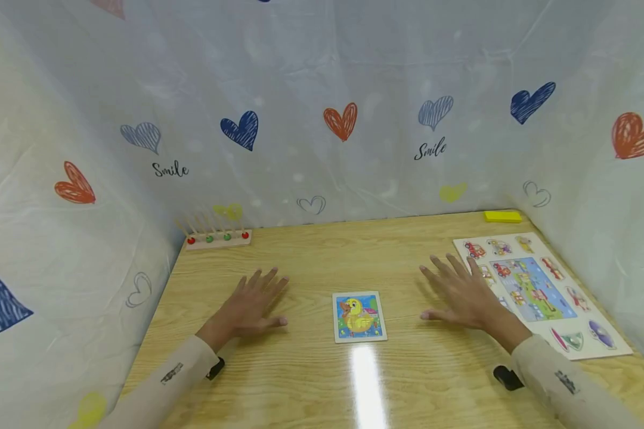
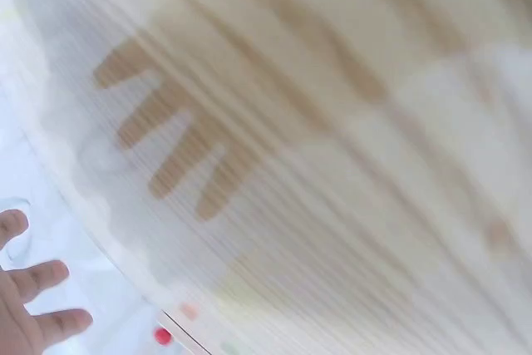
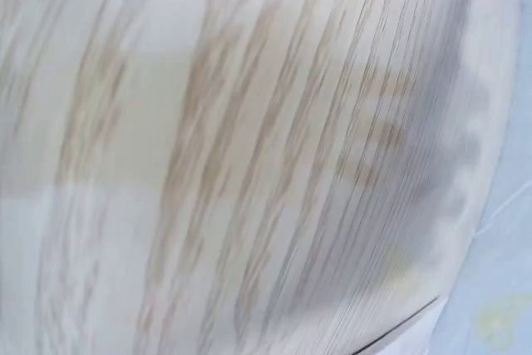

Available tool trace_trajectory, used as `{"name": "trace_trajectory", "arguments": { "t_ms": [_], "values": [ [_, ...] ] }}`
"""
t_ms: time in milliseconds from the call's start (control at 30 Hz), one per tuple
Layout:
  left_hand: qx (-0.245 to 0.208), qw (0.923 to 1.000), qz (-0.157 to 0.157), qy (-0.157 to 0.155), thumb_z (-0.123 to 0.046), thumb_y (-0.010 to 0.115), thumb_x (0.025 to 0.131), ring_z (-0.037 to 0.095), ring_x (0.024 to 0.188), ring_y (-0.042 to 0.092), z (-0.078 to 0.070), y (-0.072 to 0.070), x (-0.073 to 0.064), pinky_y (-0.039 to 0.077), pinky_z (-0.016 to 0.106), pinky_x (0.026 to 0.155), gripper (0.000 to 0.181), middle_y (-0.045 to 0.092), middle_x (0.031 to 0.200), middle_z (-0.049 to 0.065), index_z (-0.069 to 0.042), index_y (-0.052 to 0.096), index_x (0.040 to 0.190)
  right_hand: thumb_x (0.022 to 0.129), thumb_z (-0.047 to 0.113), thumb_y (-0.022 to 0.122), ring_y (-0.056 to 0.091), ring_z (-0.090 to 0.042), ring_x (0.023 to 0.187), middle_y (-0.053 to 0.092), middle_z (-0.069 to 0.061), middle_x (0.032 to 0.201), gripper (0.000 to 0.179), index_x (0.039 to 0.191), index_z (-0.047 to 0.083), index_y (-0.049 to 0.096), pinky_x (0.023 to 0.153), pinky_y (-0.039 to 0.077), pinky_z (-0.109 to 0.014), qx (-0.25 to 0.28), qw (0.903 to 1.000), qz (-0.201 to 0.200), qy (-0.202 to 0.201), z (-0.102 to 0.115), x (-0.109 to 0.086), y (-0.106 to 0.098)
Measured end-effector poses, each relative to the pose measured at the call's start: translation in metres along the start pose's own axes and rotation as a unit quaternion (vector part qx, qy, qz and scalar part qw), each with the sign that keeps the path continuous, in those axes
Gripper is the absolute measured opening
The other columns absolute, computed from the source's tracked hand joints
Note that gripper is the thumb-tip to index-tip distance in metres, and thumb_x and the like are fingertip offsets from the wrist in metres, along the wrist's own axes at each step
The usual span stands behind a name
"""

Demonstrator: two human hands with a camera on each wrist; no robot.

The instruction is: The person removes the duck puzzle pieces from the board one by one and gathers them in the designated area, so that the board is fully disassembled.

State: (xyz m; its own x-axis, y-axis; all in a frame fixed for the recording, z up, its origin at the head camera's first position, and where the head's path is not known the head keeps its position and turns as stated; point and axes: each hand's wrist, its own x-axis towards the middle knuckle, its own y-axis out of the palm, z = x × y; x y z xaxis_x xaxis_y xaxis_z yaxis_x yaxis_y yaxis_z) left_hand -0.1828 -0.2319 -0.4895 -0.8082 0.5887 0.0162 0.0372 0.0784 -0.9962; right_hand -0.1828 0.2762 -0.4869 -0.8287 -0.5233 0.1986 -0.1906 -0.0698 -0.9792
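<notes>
A small square duck puzzle (image 1: 359, 317) lies flat on the wooden table between the two hands. To its left, my left hand (image 1: 252, 307) hovers with fingers spread and straight, holding nothing; its fingers (image 2: 41, 280) show at the lower left of the left wrist view, and its reflection shows on the tabletop. On the other side, my right hand (image 1: 461, 292) is spread over the table, its fingertips overlapping the left edge of a large picture peg board (image 1: 590, 286) in the head view. That board carries vehicle pieces around a blue scene.
At the back left stands a wooden rack (image 1: 220, 239) with upright pegs and red and green beads. A yellow block (image 1: 502, 217) lies at the back right corner. White curtains (image 1: 322, 71) printed with hearts hang behind and beside the table (image 1: 300, 381).
</notes>
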Motion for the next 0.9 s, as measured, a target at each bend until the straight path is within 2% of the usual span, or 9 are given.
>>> {"name": "trace_trajectory", "arguments": {
  "t_ms": [267, 467, 567, 667, 900],
  "values": [
    [0.02, 0.9962, 0.024, 0.081, -0.072, 0.048, 0.093, 0.045, 0.146, 0.034, -0.038, 0.007, 0.007, 0.036, 0.062, 0.112, 0.09, 0.029, 0.164, 0.017, -0.018, 0.025, 0.161, 0.082, 0.071, 0.067, 0.05, -0.04, 0.132, 0.056, -0.012, 0.145, 0.081, 0.141, 0.017, 0.059, 0.11, 0.026, -0.069, 0.043, 0.9982, -0.02, -0.038, 0.025, 0.006, -0.004],
    [0.035, 0.9885, 0.017, 0.146, -0.071, 0.05, 0.093, 0.041, 0.145, 0.037, -0.068, 0.007, 0.014, 0.038, 0.059, 0.111, 0.089, 0.032, 0.163, 0.016, -0.017, 0.027, 0.16, 0.086, 0.061, 0.07, 0.058, -0.033, 0.124, 0.062, -0.009, 0.136, 0.067, 0.136, 0.016, 0.063, 0.1, 0.046, -0.058, 0.103, 0.9932, -0.018, -0.052, 0.043, 0.011, -0.009],
    [0.035, 0.9833, 0.027, 0.177, -0.071, 0.05, 0.093, 0.041, 0.145, 0.038, -0.082, 0.005, 0.016, 0.039, 0.058, 0.111, 0.089, 0.033, 0.162, 0.015, -0.017, 0.028, 0.16, 0.089, 0.06, 0.067, 0.061, -0.031, 0.121, 0.063, -0.007, 0.133, 0.064, 0.135, 0.015, 0.063, 0.092, 0.052, -0.054, 0.132, 0.99, -0.003, -0.051, 0.05, 0.014, -0.01],
    [0.043, 0.9786, 0.044, 0.196, -0.071, 0.049, 0.093, 0.04, 0.146, 0.037, -0.096, 0.004, 0.019, 0.039, 0.057, 0.112, 0.088, 0.033, 0.163, 0.014, -0.019, 0.028, 0.16, 0.092, 0.058, 0.065, 0.062, -0.029, 0.121, 0.064, -0.006, 0.132, 0.061, 0.135, 0.015, 0.063, 0.09, 0.055, -0.052, 0.164, 0.9853, 0.017, -0.045, 0.056, 0.017, -0.012],
    [0.054, 0.9686, 0.048, 0.238, -0.071, 0.049, 0.093, 0.039, 0.145, 0.039, -0.12, 0.007, 0.028, 0.042, 0.057, 0.11, 0.084, 0.032, 0.162, 0.016, -0.02, 0.033, 0.158, 0.096, 0.054, 0.061, 0.069, -0.015, 0.094, 0.069, -0.001, 0.122, 0.053, 0.132, 0.015, 0.063, 0.077, 0.056, -0.036, 0.226, 0.9712, 0.069, -0.032, 0.067, 0.03, -0.009]
  ]
}}
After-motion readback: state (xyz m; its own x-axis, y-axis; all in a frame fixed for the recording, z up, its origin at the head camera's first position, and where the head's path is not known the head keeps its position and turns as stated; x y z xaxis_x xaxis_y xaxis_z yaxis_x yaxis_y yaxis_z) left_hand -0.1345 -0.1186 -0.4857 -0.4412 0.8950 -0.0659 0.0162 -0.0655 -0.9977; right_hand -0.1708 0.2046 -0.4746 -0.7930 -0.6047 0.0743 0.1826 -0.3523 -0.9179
